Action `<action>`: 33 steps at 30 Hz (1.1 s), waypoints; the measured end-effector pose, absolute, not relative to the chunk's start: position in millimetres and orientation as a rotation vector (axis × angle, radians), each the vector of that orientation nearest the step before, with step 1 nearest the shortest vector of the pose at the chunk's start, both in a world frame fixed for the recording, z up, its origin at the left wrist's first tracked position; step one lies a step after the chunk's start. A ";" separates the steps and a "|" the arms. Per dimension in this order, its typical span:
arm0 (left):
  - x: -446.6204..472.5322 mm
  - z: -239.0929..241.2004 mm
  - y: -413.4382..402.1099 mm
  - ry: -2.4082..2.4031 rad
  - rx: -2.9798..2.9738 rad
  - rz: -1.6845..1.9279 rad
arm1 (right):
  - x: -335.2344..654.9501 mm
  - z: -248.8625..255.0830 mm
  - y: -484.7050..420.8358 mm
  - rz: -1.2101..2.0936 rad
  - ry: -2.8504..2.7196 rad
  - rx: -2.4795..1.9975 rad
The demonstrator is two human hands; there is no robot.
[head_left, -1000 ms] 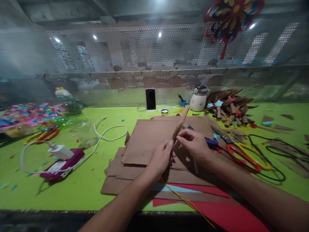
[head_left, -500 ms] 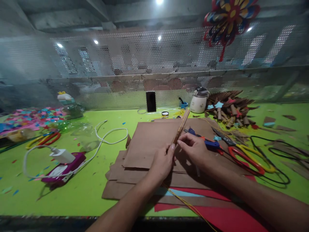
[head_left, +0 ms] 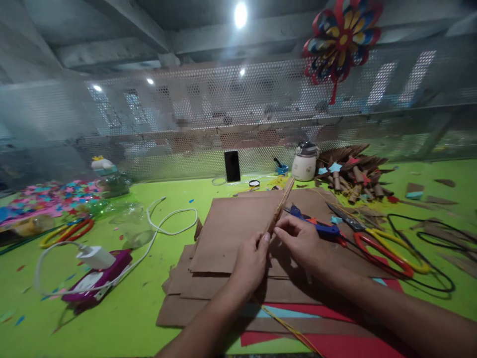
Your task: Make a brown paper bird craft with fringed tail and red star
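My left hand [head_left: 250, 262] and my right hand [head_left: 298, 240] both pinch the near end of a folded brown paper strip [head_left: 280, 205], which points up and away from me. The hands hover over a stack of brown paper sheets [head_left: 223, 233] on the green table [head_left: 141, 298]. Red and blue sheets [head_left: 305, 318] lie under the stack near me. A thin yellow strand [head_left: 290, 328] trails from below my left hand toward the near edge.
Red and yellow scissors [head_left: 383, 248] and a blue glue gun [head_left: 316, 227] lie right of my hands, with black cord beyond. At the left are a purple device [head_left: 99, 278] with a white charger cable, and more scissors [head_left: 67, 231]. A phone [head_left: 232, 166], a white jar and brown paper crafts stand at the back.
The head camera has tilted up a little, so everything sits lower in view. Both hands keep the same pinch on the strip.
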State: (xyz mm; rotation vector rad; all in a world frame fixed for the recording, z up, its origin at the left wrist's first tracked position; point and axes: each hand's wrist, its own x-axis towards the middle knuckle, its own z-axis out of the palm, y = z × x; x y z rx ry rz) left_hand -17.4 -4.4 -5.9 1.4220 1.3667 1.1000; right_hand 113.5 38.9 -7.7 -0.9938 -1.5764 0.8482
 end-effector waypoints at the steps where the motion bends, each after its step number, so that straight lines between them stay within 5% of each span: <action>1: -17.4 -5.6 -4.5 1.367 1.423 1.099 | 114.0 -8.1 39.3 0.851 -1.576 -0.999; 33: -16.1 4.2 -6.5 1.276 1.145 1.122 | 120.1 4.6 31.2 1.024 -1.621 -1.054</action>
